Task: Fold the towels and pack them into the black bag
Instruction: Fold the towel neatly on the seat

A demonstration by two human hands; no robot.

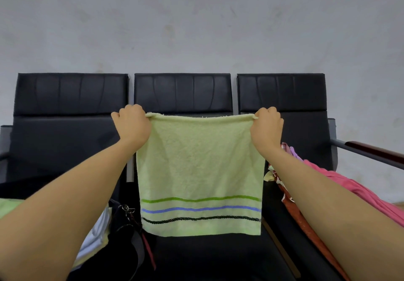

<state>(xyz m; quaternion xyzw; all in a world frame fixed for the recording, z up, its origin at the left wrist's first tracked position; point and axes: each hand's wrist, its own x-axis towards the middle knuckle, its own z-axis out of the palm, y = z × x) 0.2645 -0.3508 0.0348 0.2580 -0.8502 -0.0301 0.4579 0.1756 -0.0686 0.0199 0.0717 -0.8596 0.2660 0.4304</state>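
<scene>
Holding our arms out, we find the nearest things low on our left: a stack of folded towels (96,239), pale green and white, lying beside the black bag (129,243), whose metal clasp and strap sit just beside the seat edge. On our right, a heap of unfolded cloth (358,193), pink over a rust-red patterned piece, lies on the right-hand seat.

Farther out, the light green towel (200,169) hangs in the air over the middle seat, spread flat, with three stripes near its lower hem: green, blue and a dark twisted cord. Our left hand (132,125) is clenched round the towel's top left corner and our right hand (267,127) pinches the top right corner, so the upper edge is pulled nearly taut between them. Behind it stand the three black chairs (182,92) in a row against a stained grey wall (196,22).

We judge the fold is about to start. If one corner slips from a pinch, the towel would swing down lopsided. If we bring the corners together unevenly, the stripes will not line up and the fold will come out skewed. The hanging hem is close to the bag's strap and could catch on the clasp when we lower it.

No brand, label or writing can be read anywhere in view.
</scene>
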